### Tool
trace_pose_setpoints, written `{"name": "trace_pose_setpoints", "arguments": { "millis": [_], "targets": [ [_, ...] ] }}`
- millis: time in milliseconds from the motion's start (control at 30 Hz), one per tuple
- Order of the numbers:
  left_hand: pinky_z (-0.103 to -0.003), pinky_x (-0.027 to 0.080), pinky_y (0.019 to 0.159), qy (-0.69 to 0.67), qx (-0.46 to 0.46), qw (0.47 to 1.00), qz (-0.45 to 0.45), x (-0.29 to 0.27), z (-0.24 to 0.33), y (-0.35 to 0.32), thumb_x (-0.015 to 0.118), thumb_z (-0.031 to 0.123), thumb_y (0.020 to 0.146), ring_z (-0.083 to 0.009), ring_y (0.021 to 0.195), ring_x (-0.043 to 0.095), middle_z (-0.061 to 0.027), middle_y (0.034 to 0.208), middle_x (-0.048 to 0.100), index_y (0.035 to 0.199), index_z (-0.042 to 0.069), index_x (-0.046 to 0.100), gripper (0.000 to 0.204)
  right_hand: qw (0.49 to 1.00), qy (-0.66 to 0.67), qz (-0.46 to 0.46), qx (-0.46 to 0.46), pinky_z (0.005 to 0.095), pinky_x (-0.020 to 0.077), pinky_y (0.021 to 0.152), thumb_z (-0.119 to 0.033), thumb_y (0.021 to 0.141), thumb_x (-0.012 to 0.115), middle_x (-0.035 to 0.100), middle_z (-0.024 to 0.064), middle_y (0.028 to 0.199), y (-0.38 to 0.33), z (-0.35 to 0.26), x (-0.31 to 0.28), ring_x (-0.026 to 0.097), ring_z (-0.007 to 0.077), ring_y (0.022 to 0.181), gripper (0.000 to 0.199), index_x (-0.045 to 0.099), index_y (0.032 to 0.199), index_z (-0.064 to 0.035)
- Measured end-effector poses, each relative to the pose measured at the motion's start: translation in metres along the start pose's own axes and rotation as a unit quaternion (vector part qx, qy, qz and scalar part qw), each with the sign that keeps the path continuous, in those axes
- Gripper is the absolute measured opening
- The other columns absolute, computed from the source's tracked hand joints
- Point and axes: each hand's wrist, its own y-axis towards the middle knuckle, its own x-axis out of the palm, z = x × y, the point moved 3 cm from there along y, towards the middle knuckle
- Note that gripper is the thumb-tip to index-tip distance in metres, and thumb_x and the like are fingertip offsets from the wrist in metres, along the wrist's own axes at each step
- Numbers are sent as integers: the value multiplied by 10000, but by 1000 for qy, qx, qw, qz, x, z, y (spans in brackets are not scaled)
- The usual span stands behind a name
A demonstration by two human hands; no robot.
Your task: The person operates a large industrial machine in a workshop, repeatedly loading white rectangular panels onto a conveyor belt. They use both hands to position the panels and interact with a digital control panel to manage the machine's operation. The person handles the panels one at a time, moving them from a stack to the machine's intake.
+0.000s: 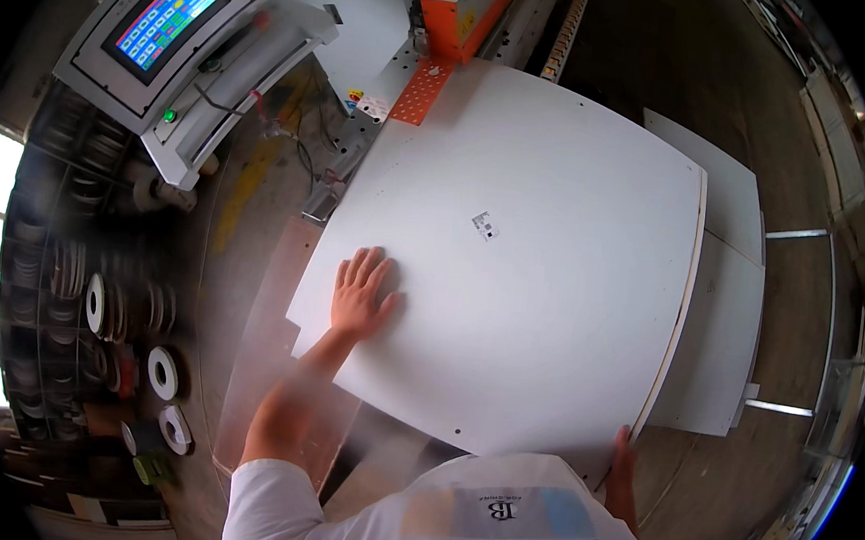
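Note:
A large white panel (540, 308) lies flat before me, with a small printed label (486, 226) near its middle and small dark holes near its edges. My left hand (359, 295) rests palm down on the panel's left part, fingers stretched out and holding nothing. At the near right corner my right hand (623, 474) grips the panel's edge. Its thumb side shows, while the other fingers are hidden by the panel and my shirt. The far left corner of the panel meets an orange perforated plate (422, 93) on the machine.
A control console (167, 51) with a lit screen stands at the far left. An orange machine housing (465, 16) rises beyond the panel. More white panels (714, 330) lie on the right, near a metal frame (830, 328). Rolls of banding (162, 374) fill racks and floor at left.

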Motion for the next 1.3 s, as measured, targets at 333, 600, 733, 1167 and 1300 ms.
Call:
{"name": "trace_pose_setpoints", "arguments": {
  "millis": [333,600,733,1167,1300],
  "targets": [
    [-476,160,1271,14,-12,1000,24,7,16,88,594,427,957,-292,1546,241,-84,1637,350,1503,149,465,626,975,169,-137,-42,379,514,937,-493,1027,562,661,130,1231,63,-88,20,636,236,1099,614,579,1340,34],
    [-470,177,1265,18,1,999,44,15,21,160,585,427,964,-283,1537,257,-80,1625,366,1492,144,474,609,973,207,-99,-28,356,543,829,-456,1015,613,679,117,1104,86,-163,36,662,210,976,549,646,1209,57],
    [-473,187,1262,1,11,999,52,22,21,199,593,415,963,-277,1531,267,-79,1620,372,1486,140,480,602,971,210,-115,-5,381,526,934,-499,997,625,660,155,1247,116,-181,39,652,254,1098,670,572,1353,67],
    [-453,305,1216,-55,105,984,130,38,39,303,626,309,935,-273,1434,423,-86,1473,539,1358,84,569,482,991,81,59,-89,430,504,985,-637,920,643,662,222,1254,239,-215,37,652,330,1134,878,537,1360,115],
    [-477,344,1185,-37,174,975,134,60,46,311,651,273,924,-284,1409,458,-69,1466,556,1362,109,576,473,970,-105,176,-132,475,433,1085,-678,927,578,601,289,1344,236,-228,38,586,420,1248,920,482,1421,92]
  ]
}}
